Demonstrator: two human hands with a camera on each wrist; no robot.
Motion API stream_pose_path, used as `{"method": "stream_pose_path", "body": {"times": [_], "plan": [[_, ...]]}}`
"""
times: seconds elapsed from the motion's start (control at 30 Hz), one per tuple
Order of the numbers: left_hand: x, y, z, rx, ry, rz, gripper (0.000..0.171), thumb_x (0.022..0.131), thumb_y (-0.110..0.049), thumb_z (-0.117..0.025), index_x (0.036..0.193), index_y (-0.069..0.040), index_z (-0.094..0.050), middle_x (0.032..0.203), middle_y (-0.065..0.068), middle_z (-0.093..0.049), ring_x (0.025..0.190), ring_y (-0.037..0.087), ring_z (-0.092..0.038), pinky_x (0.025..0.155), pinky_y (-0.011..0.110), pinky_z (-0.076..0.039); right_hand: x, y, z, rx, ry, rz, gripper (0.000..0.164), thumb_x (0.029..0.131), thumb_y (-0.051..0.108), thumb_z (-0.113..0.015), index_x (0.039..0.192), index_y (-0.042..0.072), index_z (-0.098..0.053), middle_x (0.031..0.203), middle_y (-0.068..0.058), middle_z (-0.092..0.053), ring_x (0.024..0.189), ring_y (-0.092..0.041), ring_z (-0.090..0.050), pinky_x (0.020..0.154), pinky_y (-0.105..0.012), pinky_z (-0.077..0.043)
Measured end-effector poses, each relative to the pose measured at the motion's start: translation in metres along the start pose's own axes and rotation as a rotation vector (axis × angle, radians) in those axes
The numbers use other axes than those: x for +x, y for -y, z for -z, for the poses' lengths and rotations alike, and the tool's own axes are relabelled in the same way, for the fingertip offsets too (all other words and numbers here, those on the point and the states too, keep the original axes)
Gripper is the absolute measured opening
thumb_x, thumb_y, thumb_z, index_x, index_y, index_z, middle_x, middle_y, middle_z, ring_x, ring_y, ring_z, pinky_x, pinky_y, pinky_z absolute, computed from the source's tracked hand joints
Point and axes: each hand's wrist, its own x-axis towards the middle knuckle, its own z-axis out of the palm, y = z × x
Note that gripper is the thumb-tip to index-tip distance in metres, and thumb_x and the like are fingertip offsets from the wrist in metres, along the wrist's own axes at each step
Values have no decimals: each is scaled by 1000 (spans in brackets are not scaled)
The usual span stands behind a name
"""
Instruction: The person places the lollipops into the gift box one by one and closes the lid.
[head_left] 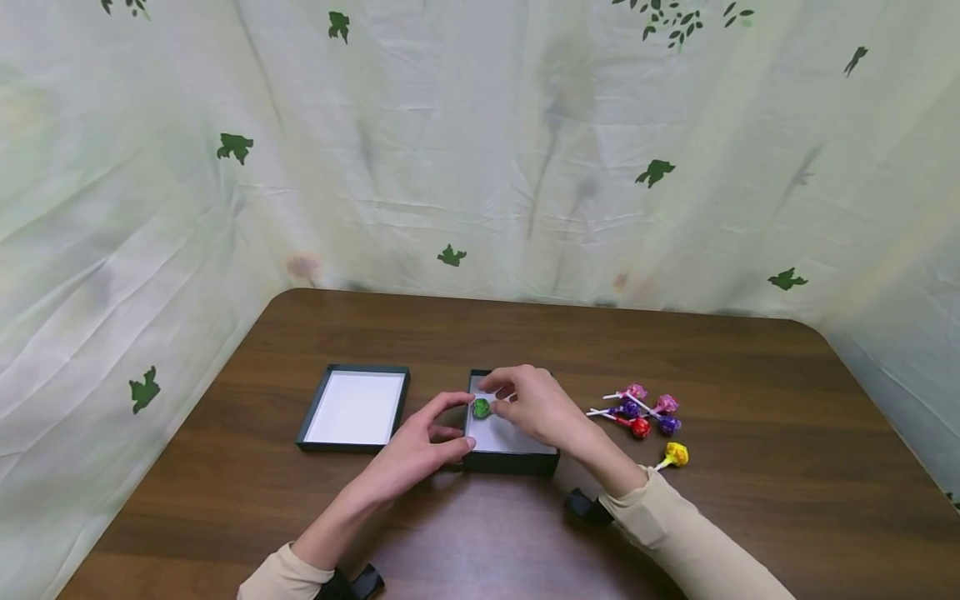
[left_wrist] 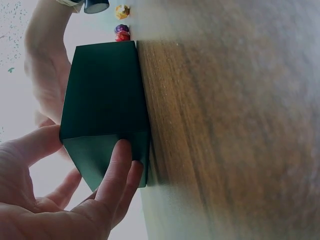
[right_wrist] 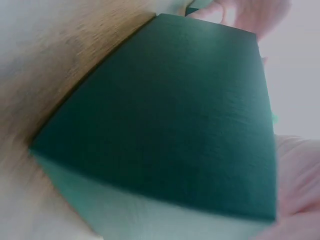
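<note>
Your relaxed left hand (head_left: 418,450) touches the box (head_left: 512,464). I can't tell if your right hand (head_left: 536,408) pinches the candy (head_left: 480,408) inside.

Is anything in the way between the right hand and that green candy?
No, nothing visible. In the head view, the right hand is close beside the green candy; the lid lies apart, left of the box.

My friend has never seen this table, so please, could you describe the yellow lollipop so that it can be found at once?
On the brown table, right of the dark green box, lies a cluster of lollipops. The yellow lollipop lies just on the near side of it, close to the right sleeve. Its yellow head sets it apart from the pink, purple and red ones.
</note>
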Motion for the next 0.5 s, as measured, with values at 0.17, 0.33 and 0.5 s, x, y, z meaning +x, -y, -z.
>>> {"method": "stream_pose_path", "body": {"times": [0.17,0.33,0.5], "plan": [[1,0,-1,0,3,-2,54,90,-22,-71,139,-23,-50,147,1,-42,111,25,-61,82,39,-53,-13,-3,9,75,4,74,26,90,15,-72,116,12,-71,111,-2,-69,97,-17,-63,83,-38,-53],[1,-1,-2,-5,-3,-3,53,90,-21,-71,139,-22,-50,147,2,-43,111,25,-61,82,39,-53,-29,-6,22,128,47,164,28,90,25,-73,116,15,-70,111,2,-69,98,-14,-63,88,-39,-52],[1,-2,-3,-12,-16,6,53,89,-18,-72,138,-22,-51,146,2,-43,111,26,-61,81,38,-53,-49,-7,35,140,59,156,29,90,36,-72,117,25,-68,110,13,-66,97,-8,-62,89,-38,-51]]}}
